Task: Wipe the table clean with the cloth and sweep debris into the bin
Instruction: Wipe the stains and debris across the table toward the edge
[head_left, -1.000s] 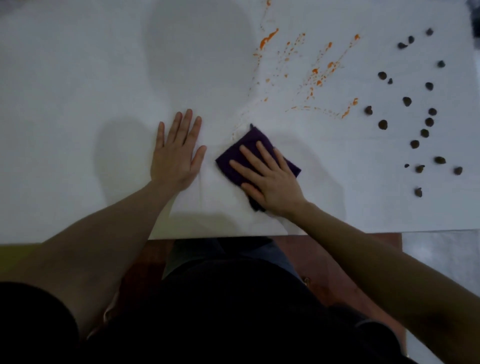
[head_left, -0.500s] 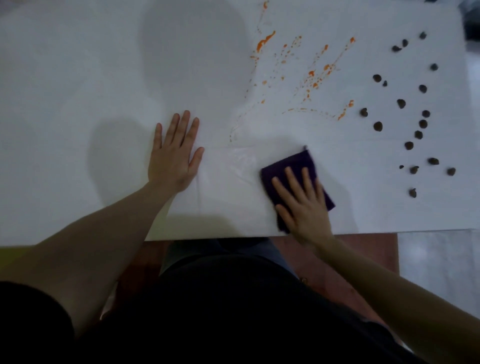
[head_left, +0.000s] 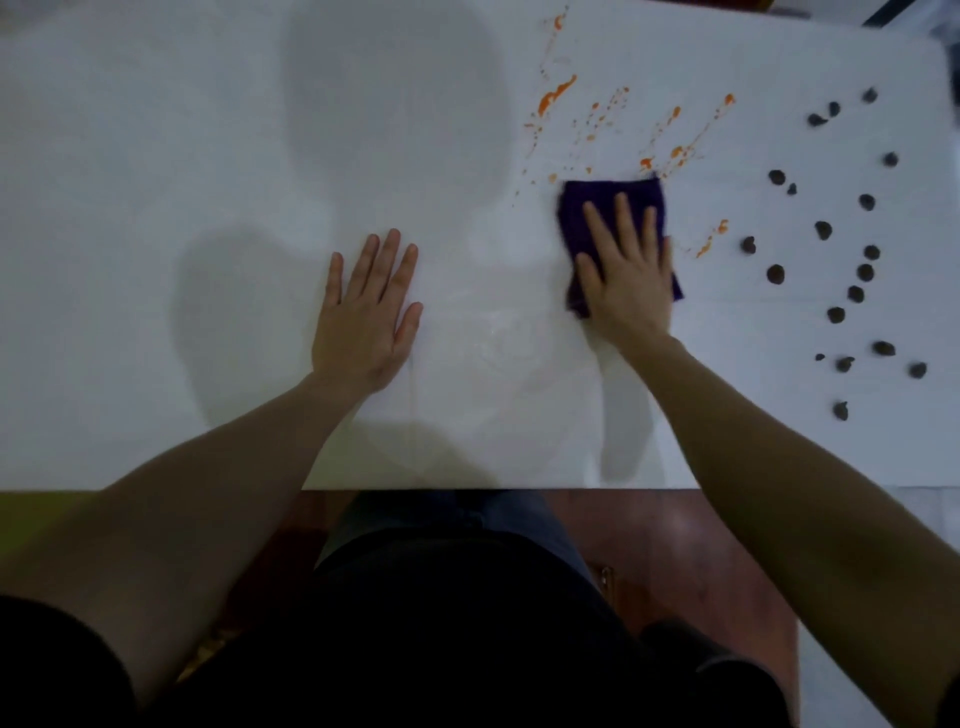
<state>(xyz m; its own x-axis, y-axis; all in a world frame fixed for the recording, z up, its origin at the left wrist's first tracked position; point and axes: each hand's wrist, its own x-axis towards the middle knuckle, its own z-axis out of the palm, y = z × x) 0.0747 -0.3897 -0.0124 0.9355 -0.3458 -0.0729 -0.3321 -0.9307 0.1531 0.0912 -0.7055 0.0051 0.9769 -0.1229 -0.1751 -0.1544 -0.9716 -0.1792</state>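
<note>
While the head camera looks straight down over the white table (head_left: 156, 156), the right hand (head_left: 626, 280) lies flat on a dark purple cloth (head_left: 597, 200), fingers straight and slightly spread, pressing it to the surface without curling round it; the cloth is folded into a rough rectangle, and its far edge sits at the near fringe of the orange splatter (head_left: 558, 96), which streaks away toward the far side of the table; a few orange flecks (head_left: 711, 241) lie just to the right of the cloth; the left hand (head_left: 363, 312) rests palm down on the bare tabletop, fingers extended and holding nothing, well to the left of the cloth; between the two hands the surface shows a faint damp sheen (head_left: 498, 332); scattered dark pebble-like debris (head_left: 857, 270) covers the right part of the table, apart from the cloth; both forearms reach in over the near table edge; no bin can be made out.
</note>
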